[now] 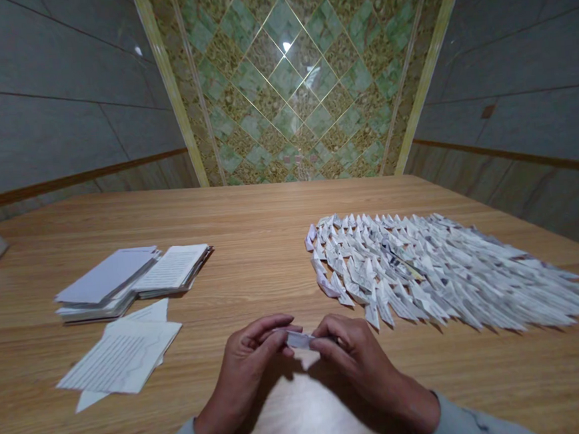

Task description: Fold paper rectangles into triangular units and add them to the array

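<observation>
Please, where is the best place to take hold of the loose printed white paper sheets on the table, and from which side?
Probably pinch the loose printed white paper sheets at their near edge, coming from the person's side. They lie flat on the light wooden table, so a corner lifted there seems easiest, while the stacked printed paper pages lie close behind them.

Two hands [244, 374], one folded paper strip [299, 340], one open booklet [171, 270].
</observation>
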`<state>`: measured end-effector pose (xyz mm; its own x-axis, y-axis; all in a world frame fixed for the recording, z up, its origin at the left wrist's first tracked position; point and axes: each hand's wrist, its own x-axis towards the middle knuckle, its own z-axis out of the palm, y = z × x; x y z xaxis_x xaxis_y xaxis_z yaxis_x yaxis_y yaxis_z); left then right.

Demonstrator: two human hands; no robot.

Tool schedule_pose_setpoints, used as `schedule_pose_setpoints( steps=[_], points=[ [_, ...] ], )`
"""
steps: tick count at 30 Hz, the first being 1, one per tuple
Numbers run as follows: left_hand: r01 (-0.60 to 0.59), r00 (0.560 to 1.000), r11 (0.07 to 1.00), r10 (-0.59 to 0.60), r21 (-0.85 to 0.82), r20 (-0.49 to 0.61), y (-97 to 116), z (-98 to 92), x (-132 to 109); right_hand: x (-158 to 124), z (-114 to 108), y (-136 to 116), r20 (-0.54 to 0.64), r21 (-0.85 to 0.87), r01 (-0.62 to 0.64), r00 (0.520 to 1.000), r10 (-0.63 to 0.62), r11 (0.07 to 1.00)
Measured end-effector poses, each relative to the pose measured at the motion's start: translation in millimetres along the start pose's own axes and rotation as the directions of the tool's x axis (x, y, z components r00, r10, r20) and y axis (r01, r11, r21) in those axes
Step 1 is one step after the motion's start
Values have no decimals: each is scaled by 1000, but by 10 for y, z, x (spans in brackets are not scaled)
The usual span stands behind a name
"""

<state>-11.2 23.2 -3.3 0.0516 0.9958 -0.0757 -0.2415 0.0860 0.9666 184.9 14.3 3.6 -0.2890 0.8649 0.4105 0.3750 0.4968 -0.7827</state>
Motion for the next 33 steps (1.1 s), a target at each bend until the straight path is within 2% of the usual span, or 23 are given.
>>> schedule_pose_setpoints(
  steps=[7,10,12,14,17,21,23,26,29,32,33],
  points=[
    [18,1000,998,-17,-66,19,-20,-74,71,-6,-73,-40,152,128,-27,988,7,991],
    [19,1000,996,-19,-83,1,-30,-84,75,-8,-78,-53,211,155,-90,976,56,984],
    [19,1000,996,-20,-88,-7,-27,-78,68,-17,-64,-66,202,173,-171,970,135,970],
    [16,1000,996,-18,-83,-19,-13,-72,59,-24,-48,-89,156,160,-201,972,176,967],
    [-4,999,999,1,-50,-42,26,-79,50,-8,-54,-145,110,49,-121,987,115,991],
    [-75,990,997,76,9,-115,53,-120,48,146,-172,-214,186,-57,-2,982,12,998],
    [-84,987,996,87,26,-139,35,-137,42,317,-267,-201,181,-72,-12,983,25,997],
    [-65,991,997,70,51,-116,-38,-134,19,713,-405,-58,125,-42,-108,986,112,993],
    [-69,996,994,74,84,-54,-150,-98,-9,1242,-510,233,-2,-87,-143,990,143,986],
    [-69,997,992,65,107,41,-261,-59,-31,1808,-589,591,-98,-182,-219,974,204,958],
    [-93,995,988,88,120,41,-292,-52,-34,1982,-613,709,-123,-217,-249,966,226,944]
  ],
)
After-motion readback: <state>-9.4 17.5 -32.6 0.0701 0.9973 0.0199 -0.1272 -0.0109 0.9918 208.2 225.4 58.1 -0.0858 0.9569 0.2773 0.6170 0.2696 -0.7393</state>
